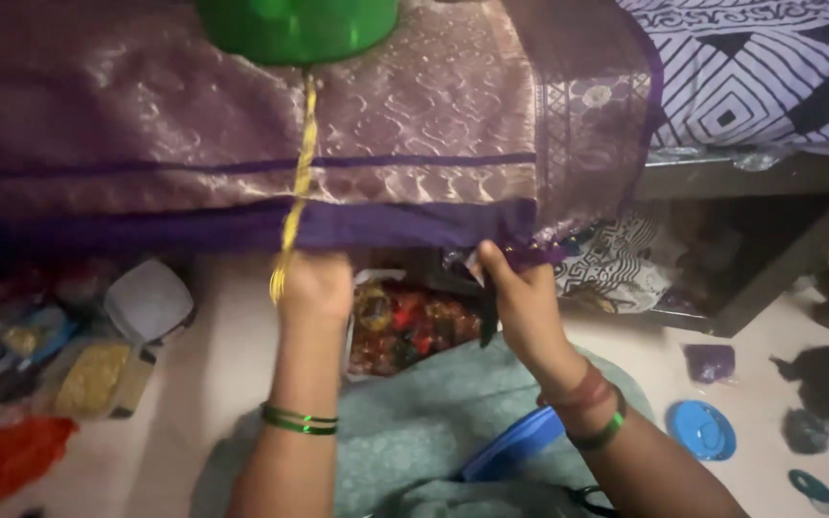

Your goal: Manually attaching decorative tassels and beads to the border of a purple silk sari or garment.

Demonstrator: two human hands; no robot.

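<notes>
A purple brocade cloth (146,125) with a dark violet border hangs over the edge of a bed. My left hand (314,288) grips its lower hem beside a yellow-gold tassel cord (297,182) that hangs down from under a green plastic tub (295,27). My right hand (520,302) pinches the cloth's corner fringe and also holds a small dark tool that looks like scissors. Green bangles circle both wrists. A teal cloth (414,422) lies across my lap.
A patterned lilac bedsheet (769,77) covers the bed at upper right. Packets of beads and a white lid (146,302) lie at left on the floor. A blue lid (700,429), dark thread clumps (827,379) and a blue box (510,443) lie at right.
</notes>
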